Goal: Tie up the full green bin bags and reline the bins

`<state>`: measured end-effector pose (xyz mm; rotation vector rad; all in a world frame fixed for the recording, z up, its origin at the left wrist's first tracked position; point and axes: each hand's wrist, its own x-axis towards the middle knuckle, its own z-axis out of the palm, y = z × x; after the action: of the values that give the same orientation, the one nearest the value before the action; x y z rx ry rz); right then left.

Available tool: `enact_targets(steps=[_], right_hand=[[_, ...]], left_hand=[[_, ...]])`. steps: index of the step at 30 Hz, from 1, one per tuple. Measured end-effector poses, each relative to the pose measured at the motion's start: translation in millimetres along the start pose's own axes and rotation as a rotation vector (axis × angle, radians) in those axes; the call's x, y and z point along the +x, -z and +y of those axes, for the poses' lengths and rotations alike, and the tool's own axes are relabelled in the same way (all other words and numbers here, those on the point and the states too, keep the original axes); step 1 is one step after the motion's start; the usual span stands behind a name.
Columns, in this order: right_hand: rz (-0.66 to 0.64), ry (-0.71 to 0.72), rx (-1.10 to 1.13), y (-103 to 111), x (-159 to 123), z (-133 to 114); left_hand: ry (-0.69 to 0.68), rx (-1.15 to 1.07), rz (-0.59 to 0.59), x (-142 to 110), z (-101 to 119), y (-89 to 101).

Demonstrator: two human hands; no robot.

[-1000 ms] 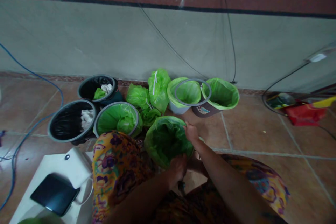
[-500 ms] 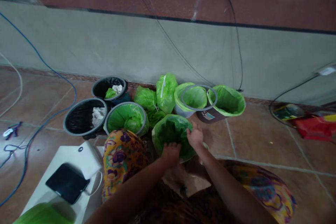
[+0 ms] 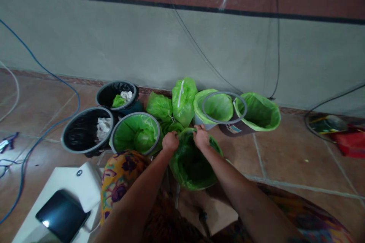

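Observation:
Between my knees stands a bin with a green bin liner (image 3: 196, 176) spread inside it and over its rim. My left hand (image 3: 170, 142) is closed on the liner's edge at the far left of the rim. Closed on the same edge a little to the right is my right hand (image 3: 202, 136). A second bin with a green liner and grey ring (image 3: 134, 117) stands left of my left hand. Beyond my hands lie tied green bags (image 3: 184, 98). A loose grey ring (image 3: 224, 121) rests across two more green-lined bins (image 3: 258, 112) at the right.
Two black-lined bins (image 3: 85, 133) with crumpled white paper (image 3: 103, 128) stand at the left. A white box-like surface (image 3: 42, 197) near my left knee carries a dark tablet (image 3: 62, 214). A blue cable (image 3: 42, 136) crosses the floor. A red bag (image 3: 349, 142) lies far right.
Both hands have moved from inside the bin to its far rim and closed on the liner's edge. The bin's opening now tips more toward me. The view has shifted slightly.

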<state>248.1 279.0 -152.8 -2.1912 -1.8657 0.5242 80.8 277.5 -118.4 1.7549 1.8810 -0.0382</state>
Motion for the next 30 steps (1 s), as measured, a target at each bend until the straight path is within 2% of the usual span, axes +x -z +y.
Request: enact_targets(steps=[2,4,7,9,12,15,21,24,27,30], right_hand=[[0.020,0.034,0.075,-6,3,6],[0.106,0.063,0.217,-14,4,13],[0.257,0.058,0.426,-22,3,23],[0.294,0.070,0.482,-25,2,29],[0.267,0.118,0.409,-23,0,35],[0.178,0.148,0.226,-19,-5,35],[0.060,0.029,0.004,-13,-19,24],[0.097,0.003,0.018,-2,-25,19],[0.200,0.027,0.073,13,-25,16],[0.178,0.153,0.094,25,-17,11]], left_hand=[[0.000,0.003,-0.030,1,-2,-7.2],[-0.010,0.012,-0.055,1,-4,-10.1],[-0.033,0.051,-0.084,-1,-7,-9.1],[-0.048,0.100,-0.095,-3,-9,-7.4],[-0.048,0.169,-0.105,-8,-10,-5.5],[-0.015,0.190,-0.150,-11,-8,-4.6],[0.027,0.206,-0.213,-15,-7,-0.3],[0.009,0.219,-0.252,-20,-7,5.0],[-0.035,0.189,-0.152,-21,-1,11.3],[-0.083,0.114,0.047,-15,12,13.5]])
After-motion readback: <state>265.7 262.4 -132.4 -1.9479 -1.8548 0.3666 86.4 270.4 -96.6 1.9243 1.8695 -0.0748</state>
